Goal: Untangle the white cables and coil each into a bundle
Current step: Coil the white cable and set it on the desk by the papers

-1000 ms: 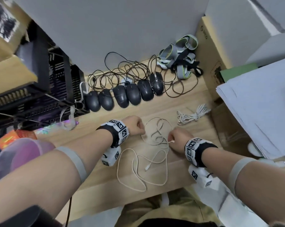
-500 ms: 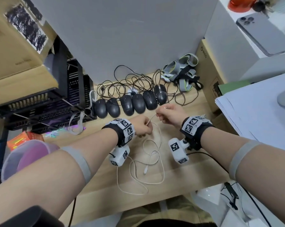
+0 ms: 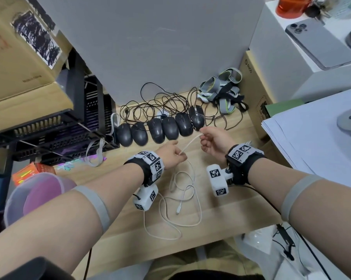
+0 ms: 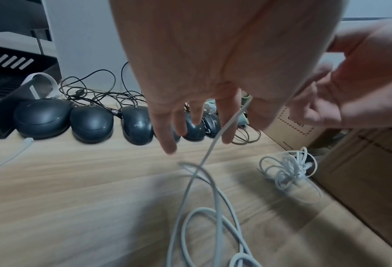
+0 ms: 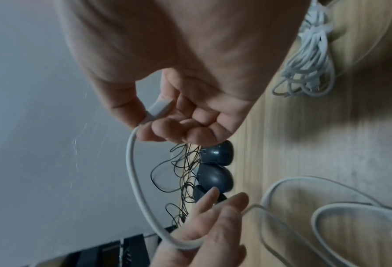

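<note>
Right hand (image 3: 215,141) pinches the cable (image 3: 190,143) plug above the mice (image 3: 160,130); left hand (image 3: 171,156) grips lower, tensioning it for coiling.

— Held items? A white cable (image 5: 134,173), its plug end (image 5: 159,108) pinched by the right hand (image 5: 167,72); the left hand (image 5: 204,233) is closed round it lower down.

— Desk (image 5: 327,144)? A coiled white cable bundle (image 5: 309,59), loose white loops, dark computer mice (image 5: 215,178), and thin black wires are seen.

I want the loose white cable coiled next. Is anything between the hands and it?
Nothing: the right hand pinches the white cable at its plug end, and the left hand holds it further along.
</note>
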{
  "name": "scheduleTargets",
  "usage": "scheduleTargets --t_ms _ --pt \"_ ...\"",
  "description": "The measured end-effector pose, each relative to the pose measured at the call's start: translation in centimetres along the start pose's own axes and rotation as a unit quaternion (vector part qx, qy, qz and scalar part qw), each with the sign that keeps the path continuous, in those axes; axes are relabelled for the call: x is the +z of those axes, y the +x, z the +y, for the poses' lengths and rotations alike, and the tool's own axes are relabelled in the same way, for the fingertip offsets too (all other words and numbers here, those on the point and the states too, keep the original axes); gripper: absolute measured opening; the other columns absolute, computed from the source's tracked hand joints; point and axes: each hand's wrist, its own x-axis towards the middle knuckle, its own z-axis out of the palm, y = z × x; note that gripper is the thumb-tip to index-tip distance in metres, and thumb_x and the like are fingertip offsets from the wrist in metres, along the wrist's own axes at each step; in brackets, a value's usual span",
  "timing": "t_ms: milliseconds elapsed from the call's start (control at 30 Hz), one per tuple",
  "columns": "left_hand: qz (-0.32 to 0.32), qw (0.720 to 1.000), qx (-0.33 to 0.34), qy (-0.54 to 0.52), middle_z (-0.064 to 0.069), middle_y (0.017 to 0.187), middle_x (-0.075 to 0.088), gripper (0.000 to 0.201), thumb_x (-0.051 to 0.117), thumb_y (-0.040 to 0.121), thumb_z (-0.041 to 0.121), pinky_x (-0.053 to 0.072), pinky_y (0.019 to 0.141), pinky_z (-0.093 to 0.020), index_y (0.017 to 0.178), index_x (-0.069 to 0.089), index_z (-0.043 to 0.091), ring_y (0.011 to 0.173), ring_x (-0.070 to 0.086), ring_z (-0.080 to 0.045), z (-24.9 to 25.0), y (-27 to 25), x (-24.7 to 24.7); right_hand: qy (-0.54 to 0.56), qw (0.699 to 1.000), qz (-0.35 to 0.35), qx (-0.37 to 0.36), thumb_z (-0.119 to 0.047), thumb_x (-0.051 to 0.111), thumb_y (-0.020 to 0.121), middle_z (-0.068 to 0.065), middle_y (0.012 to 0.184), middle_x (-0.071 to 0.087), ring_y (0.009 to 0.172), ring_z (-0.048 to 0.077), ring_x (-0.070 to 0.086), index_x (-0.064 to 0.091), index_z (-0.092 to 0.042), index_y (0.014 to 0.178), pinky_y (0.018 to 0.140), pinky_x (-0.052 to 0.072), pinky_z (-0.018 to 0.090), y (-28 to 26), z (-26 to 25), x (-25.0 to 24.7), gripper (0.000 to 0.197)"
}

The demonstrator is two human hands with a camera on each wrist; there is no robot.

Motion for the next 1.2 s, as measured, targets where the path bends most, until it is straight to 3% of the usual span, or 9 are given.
scheduleTargets --t_ms 100,233,500,667,800,867,967,1067,1200 --pt "0.095 0.993 0.049 -0.044 0.0 0.099 0.073 0.039 0.049 0.096 0.04 0.045 0.099 -0.037 0.095 0.073 0.009 0.109 0.059 -0.017 1.0 -0.4 -0.6 0.004 1.0 0.018 -0.006 -0.012 0.054 0.095 -0.002 0.057 0.056 0.043 0.005 0.047 0.054 -0.014 0.075 0.05 0.039 0.018 0.0 -0.8 0.2 0.019" --pt "0.124 0.965 0.021 -0.229 -0.003 0.055 0.052 0.034 0.05 0.093 0.027 0.057 0.071 -0.039 0.062 0.056 0.013 0.05 0.053 -0.017 3.6 -0.4 -2.2 -0.121 0.99 0.027 -0.061 -0.012 0.054 0.097 0.005 0.068 0.058 0.053 0.01 0.049 0.058 -0.011 0.078 0.046 0.039 0.016 0.4 0.3 -0.1 0.02" --pt "0.203 0.876 -0.086 -0.429 0.002 0.055 0.042 0.018 0.06 0.092 0.018 0.033 0.047 -0.025 0.077 0.05 0.017 0.036 0.037 -0.012 5.8 1.0 -3.3 -0.332 0.936 -0.041 -0.112 -0.011 0.043 0.096 0.002 0.074 0.06 0.063 0.012 0.052 0.057 -0.009 0.121 0.059 0.041 0.024 0.8 3.1 2.0 0.028" --pt "0.162 0.861 -0.102 -0.472 0.004 0.041 0.042 0.016 0.053 0.09 0.002 0.03 0.045 -0.024 0.077 0.054 0.01 0.034 0.035 -0.013 7.1 0.7 -3.6 -0.351 0.924 -0.101 -0.114 -0.044 0.055 0.067 0.004 0.086 0.058 0.082 0.018 0.052 0.058 -0.016 0.09 0.076 0.045 0.038 0.0 2.9 4.1 0.037" --pt "0.163 0.809 -0.11 -0.554 -0.003 0.061 0.041 0.014 0.05 0.095 -0.002 0.036 0.04 -0.025 0.084 0.051 0.007 0.035 0.038 -0.01 6.9 0.6 -5.5 -0.374 0.913 -0.127 -0.099 -0.021 0.048 0.098 0.003 0.067 0.059 0.062 0.016 0.056 0.056 -0.011 0.076 0.066 0.049 0.023 0.0 3.0 3.5 0.025" --pt "0.187 0.836 -0.114 -0.502 -0.004 0.071 0.049 0.005 0.056 0.092 0.0 0.049 0.051 -0.03 0.093 0.056 0.005 0.045 0.049 -0.012 6.2 0.6 -6.4 -0.351 0.927 -0.099 -0.09 -0.022 0.043 0.1 0.001 0.061 0.05 0.055 0.017 0.049 0.051 -0.014 0.075 0.059 0.046 0.031 0.1 3.0 3.2 0.027" --pt "0.243 0.965 -0.037 -0.093 0.0 0.09 0.061 0.021 0.058 0.084 0.005 0.053 0.077 -0.035 0.103 0.061 0.013 0.082 0.06 -0.02 4.8 -0.3 -6.5 -0.395 0.911 -0.08 -0.088 -0.023 0.044 0.099 -0.001 0.062 0.045 0.053 0.014 0.043 0.052 -0.017 0.074 0.05 0.039 0.026 0.2 2.6 3.1 0.027" --pt "0.153 0.948 0.174 0.219 0.001 0.1 0.063 0.027 0.056 0.08 0.006 0.051 0.085 -0.039 0.102 0.064 0.02 0.098 0.057 -0.023 5.3 -2.2 -5.5 -0.452 0.884 -0.096 -0.068 -0.014 0.046 0.095 0.0 0.06 0.048 0.052 0.015 0.044 0.052 -0.017 0.067 0.05 0.037 0.027 0.1 2.1 3.7 0.029" --pt "0.021 0.953 0.176 0.245 -0.003 0.105 0.061 0.038 0.05 0.082 0.009 0.049 0.072 -0.035 0.12 0.05 0.015 0.091 0.062 -0.027 5.2 -2.8 -4.0 -0.358 0.928 -0.105 0.016 0.002 0.038 0.089 0.001 0.045 0.042 0.039 0.014 0.035 0.046 -0.01 0.066 0.041 0.027 0.02 0.3 2.2 3.8 0.027"
